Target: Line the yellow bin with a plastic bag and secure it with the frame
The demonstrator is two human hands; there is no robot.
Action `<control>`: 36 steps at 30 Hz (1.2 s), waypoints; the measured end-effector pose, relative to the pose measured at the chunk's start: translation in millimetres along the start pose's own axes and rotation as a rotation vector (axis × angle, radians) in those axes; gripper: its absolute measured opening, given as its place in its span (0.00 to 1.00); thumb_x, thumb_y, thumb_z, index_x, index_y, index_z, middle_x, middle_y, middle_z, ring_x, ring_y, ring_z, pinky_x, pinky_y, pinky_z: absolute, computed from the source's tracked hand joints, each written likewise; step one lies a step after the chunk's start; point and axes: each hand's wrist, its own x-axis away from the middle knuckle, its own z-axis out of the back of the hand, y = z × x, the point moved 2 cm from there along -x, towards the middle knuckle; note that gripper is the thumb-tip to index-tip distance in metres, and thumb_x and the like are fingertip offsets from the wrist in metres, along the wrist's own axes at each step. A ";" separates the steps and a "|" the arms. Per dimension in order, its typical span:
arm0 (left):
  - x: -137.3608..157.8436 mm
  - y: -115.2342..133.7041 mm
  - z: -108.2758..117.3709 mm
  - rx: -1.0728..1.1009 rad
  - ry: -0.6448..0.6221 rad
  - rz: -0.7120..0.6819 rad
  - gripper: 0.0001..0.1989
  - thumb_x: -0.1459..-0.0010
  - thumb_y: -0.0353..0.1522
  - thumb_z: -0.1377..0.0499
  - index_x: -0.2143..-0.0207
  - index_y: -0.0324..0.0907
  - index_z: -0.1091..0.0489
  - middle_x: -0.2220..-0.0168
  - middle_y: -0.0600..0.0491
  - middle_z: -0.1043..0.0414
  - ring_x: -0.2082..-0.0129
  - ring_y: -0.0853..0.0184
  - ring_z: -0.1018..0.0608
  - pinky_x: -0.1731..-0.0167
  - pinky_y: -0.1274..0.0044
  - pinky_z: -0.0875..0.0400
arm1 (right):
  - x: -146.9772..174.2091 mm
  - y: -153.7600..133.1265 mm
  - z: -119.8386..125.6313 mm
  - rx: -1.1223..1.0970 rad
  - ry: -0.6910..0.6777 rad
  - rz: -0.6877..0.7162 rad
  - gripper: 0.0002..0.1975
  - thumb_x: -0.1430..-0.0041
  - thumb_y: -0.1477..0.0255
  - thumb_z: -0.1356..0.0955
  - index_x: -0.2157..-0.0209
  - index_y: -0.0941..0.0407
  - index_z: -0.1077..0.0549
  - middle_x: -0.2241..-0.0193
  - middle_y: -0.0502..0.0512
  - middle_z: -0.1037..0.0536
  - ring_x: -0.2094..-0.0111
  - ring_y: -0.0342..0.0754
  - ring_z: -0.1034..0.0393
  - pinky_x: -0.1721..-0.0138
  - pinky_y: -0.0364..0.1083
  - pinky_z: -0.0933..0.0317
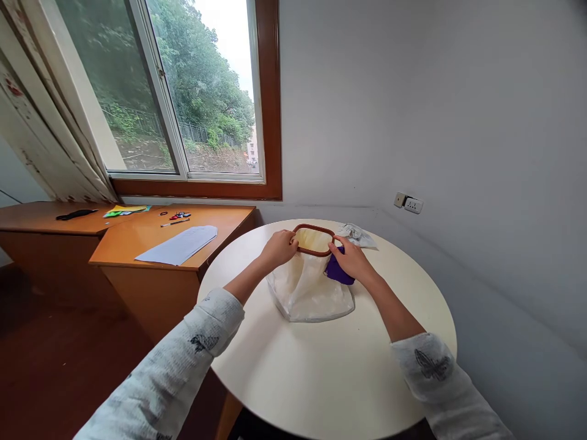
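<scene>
A brown embroidery hoop [312,252] with rounded corners is held just over the white round table [321,373]. Sheer whitish fabric [316,296] spans its opening and drapes down onto the tabletop toward me. My left hand [280,247] grips the hoop's left side, thumb and fingers closed on the rim. On the opposite side, my right hand [351,258] pinches the right rim. A purple cloth [338,269] lies beneath and beside my right hand, partly covered by it. Behind that hand rests a crumpled clear plastic bag [360,235].
To the left stands a wooden desk [151,287] with white paper sheets [178,245], a pen [175,222], and small red and dark items [180,216]. Farther left lie colourful packets [126,210] and a black strip [76,214]. A wall socket [413,205] is at right.
</scene>
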 end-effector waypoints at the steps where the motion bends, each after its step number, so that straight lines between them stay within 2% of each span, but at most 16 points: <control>1: 0.6 0.8 0.1 -0.009 -0.006 -0.004 0.14 0.47 0.28 0.53 0.70 0.38 0.28 0.65 0.48 0.26 0.65 0.65 0.27 0.65 0.77 0.35 | -0.4 1.0 0.1 -0.006 0.004 0.002 0.26 0.41 0.55 0.44 0.46 0.54 0.39 0.48 0.57 0.32 0.46 0.53 0.40 0.50 0.48 0.46; 8: 0.0 -0.3 2.1 -0.055 -0.063 -0.025 0.14 0.47 0.29 0.53 0.76 0.39 0.29 0.73 0.49 0.27 0.72 0.64 0.27 0.71 0.76 0.36 | -3.5 3.1 0.2 -0.047 0.001 0.012 0.28 0.41 0.56 0.44 0.44 0.55 0.41 0.44 0.55 0.37 0.44 0.52 0.44 0.46 0.49 0.50; 12: -3.9 -1.0 3.5 -0.070 -0.083 -0.029 0.13 0.47 0.29 0.53 0.74 0.39 0.29 0.70 0.47 0.27 0.69 0.63 0.27 0.70 0.76 0.35 | -16.8 4.9 -0.2 -0.029 -0.037 -0.006 0.28 0.42 0.57 0.44 0.43 0.55 0.41 0.43 0.55 0.39 0.43 0.51 0.46 0.45 0.48 0.50; 16: -5.9 1.0 0.9 -0.076 -0.083 -0.026 0.12 0.47 0.27 0.53 0.66 0.37 0.30 0.63 0.45 0.28 0.62 0.62 0.27 0.64 0.75 0.34 | -35.6 9.3 -1.1 0.012 -0.073 -0.027 0.27 0.43 0.61 0.42 0.44 0.57 0.40 0.43 0.55 0.39 0.43 0.51 0.45 0.45 0.47 0.50; 23: -7.7 1.7 -1.0 -0.089 -0.146 -0.018 0.12 0.43 0.27 0.52 0.61 0.36 0.31 0.59 0.46 0.29 0.57 0.63 0.28 0.58 0.75 0.34 | -54.5 8.7 3.7 0.088 -0.138 -0.022 0.22 0.46 0.66 0.40 0.49 0.54 0.33 0.49 0.56 0.30 0.50 0.51 0.35 0.54 0.45 0.41; 25: -12.3 1.1 -0.3 -0.107 -0.178 0.003 0.11 0.41 0.30 0.50 0.59 0.36 0.32 0.57 0.46 0.31 0.57 0.64 0.28 0.57 0.72 0.33 | -60.0 6.2 6.5 0.129 -0.154 -0.022 0.19 0.47 0.66 0.39 0.53 0.54 0.30 0.53 0.56 0.27 0.54 0.52 0.32 0.57 0.45 0.40; 30: -33.1 1.3 -1.5 -0.172 -0.301 0.090 0.15 0.41 0.35 0.46 0.52 0.39 0.37 0.53 0.48 0.34 0.58 0.64 0.28 0.60 0.67 0.30 | -75.1 -1.2 12.2 0.258 -0.187 -0.039 0.16 0.51 0.67 0.35 0.59 0.53 0.27 0.60 0.56 0.23 0.60 0.51 0.29 0.63 0.44 0.39; 36: -44.6 6.3 -6.2 -0.242 -0.408 0.166 0.16 0.42 0.35 0.45 0.52 0.39 0.37 0.53 0.48 0.34 0.57 0.63 0.28 0.60 0.68 0.30 | -83.2 -7.9 6.9 0.431 -0.200 -0.076 0.14 0.47 0.70 0.37 0.58 0.54 0.28 0.57 0.60 0.25 0.57 0.52 0.31 0.63 0.46 0.38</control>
